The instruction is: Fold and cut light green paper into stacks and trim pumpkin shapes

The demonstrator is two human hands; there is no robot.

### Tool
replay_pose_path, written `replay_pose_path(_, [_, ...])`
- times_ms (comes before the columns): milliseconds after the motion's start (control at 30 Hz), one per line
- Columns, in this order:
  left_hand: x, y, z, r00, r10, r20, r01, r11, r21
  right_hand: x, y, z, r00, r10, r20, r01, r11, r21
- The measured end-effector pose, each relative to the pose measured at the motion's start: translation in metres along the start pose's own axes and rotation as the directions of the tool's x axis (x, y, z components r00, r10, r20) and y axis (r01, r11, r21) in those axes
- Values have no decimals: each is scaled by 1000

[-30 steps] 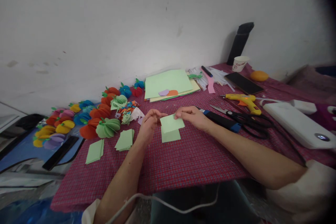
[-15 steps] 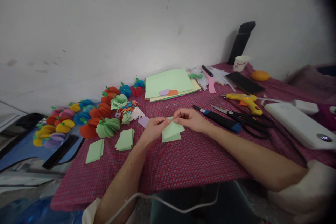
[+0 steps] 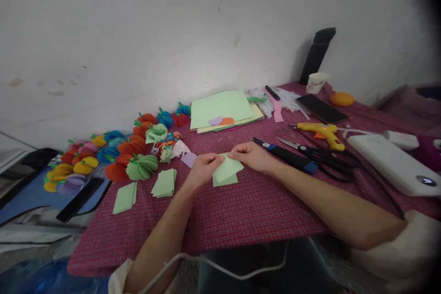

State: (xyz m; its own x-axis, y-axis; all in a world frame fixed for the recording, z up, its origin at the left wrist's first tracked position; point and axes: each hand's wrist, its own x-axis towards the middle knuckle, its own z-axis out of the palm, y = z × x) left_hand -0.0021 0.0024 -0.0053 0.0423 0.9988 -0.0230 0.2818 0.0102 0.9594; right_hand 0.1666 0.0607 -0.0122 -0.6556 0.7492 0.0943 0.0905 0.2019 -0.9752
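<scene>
While both hands meet over the middle of the desk [image 3: 248, 220], I log the step as handling one light-green paper piece [image 3: 228, 168] at its upper edge. Left hand [image 3: 204, 168]: thumb and fingers closed in a pinch at the piece's upper left corner. Right hand [image 3: 252, 157]: likewise pinching, at the upper right part of the same edge. The fingertips are near each other, and the piece slants down toward the wearer. I cannot tell whether it is one layer or folded.

Under it lies a second green piece [image 3: 225, 182], its lower strip showing on the cloth. Whether the two touch, I cannot confirm. Toward the left are a nearer-centre green stack [image 3: 164, 183] and an outer green stack [image 3: 124, 198], with a green paper ball [image 3: 142, 167] behind them. The cutter [image 3: 291, 158], scissors [image 3: 327, 156] and yellow glue gun [image 3: 319, 129] lie to the right, none in a hand.

My judgement: fine edge work, possibly lining up or creasing; the view does not settle which. From this hold, the next move calls for light, even pressure from both pinches, edges kept matched, and the lower piece left undisturbed. Main risk noted: a skewed edge or an unwanted bend, since thin paper gives readily.
</scene>
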Motion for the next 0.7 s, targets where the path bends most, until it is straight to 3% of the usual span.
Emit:
replay_pose_path(200, [2, -5, 5, 996, 39, 85, -38, 999, -7, 0, 5, 4, 1000, -24, 15, 24, 1000, -4])
replay_pose_path(500, [0, -4, 9, 988, -78, 135, 97, 986, -135, 0, 7, 8, 998, 46, 30, -46, 999, -11])
replay_pose_path(700, [1, -4, 6, 996, -66, 56, 74, 986, -148, 3, 8, 5, 995, 30, -95, -33, 999, -30])
